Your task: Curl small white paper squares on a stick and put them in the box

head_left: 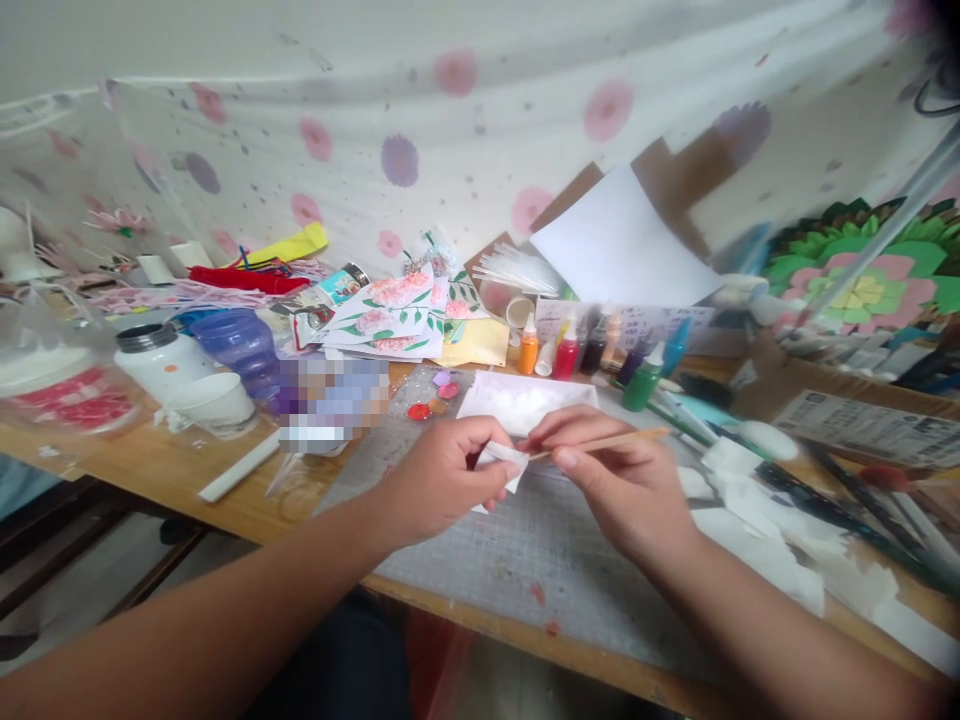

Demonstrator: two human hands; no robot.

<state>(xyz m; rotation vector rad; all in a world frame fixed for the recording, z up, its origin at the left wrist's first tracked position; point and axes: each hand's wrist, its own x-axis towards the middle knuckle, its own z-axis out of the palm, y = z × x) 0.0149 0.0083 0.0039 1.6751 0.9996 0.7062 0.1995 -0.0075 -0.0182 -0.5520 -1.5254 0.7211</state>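
My left hand (442,478) is closed on a small folded piece of white tissue (504,462), pinched between thumb and fingers. Between the fingers of my right hand (622,480) lies a thin wooden stick (619,440), light tan in colour. Its left end meets the tissue, so I cannot see whether it carries bristles. Both hands are over a grey cutting mat (480,580), just in front of a shallow white box (517,395) with white stuff inside. Blobs of red, pink and purple paint (418,411) sit on the mat behind my left hand.
Paint bottles, among them an orange one (529,350) and a green one (643,385), stand behind the box. Crumpled white tissues (765,540) lie at right, near a cardboard box (862,410). A purple container (236,350) and a white cup (214,405) stand at left.
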